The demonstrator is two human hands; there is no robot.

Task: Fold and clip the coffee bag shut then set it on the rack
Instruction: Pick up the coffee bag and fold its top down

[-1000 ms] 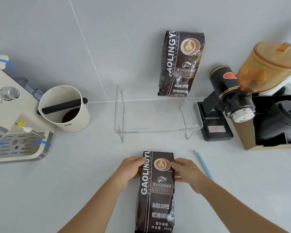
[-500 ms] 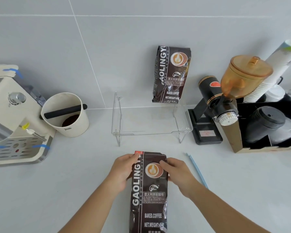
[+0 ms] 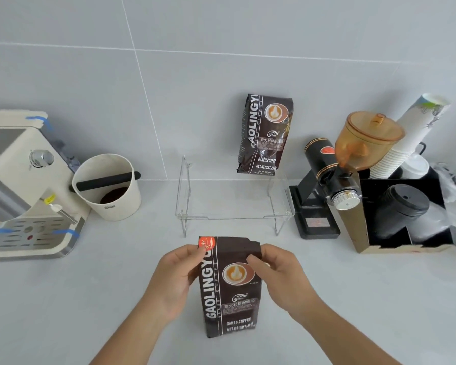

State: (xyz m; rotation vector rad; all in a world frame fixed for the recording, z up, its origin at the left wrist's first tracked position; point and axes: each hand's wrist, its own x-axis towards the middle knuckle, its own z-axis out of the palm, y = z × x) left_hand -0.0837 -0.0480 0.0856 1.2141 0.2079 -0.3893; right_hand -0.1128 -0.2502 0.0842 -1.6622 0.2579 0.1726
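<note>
A dark brown coffee bag [image 3: 229, 293] stands upright on the counter in front of me, its top edge uneven with an orange patch at the left corner. My left hand [image 3: 177, 277] grips the bag's upper left side. My right hand [image 3: 277, 275] pinches its upper right side, thumb on the front. Behind the bag stands a clear acrylic rack [image 3: 234, 216]. A second, similar coffee bag [image 3: 265, 134] sits on the rack's right part, leaning on the wall. The blue clip stick seen earlier is hidden behind my right arm.
An espresso machine [image 3: 24, 185] stands at the left, with a white knock box [image 3: 107, 185] beside it. Right of the rack are a black grinder with an amber hopper [image 3: 345, 164], a stack of paper cups [image 3: 411, 138] and a box with black lids [image 3: 403, 214].
The bag has been raised from lying flat to standing upright, and its top now shows more. My view tilted up and back. Both hands kept their grip near the top.
</note>
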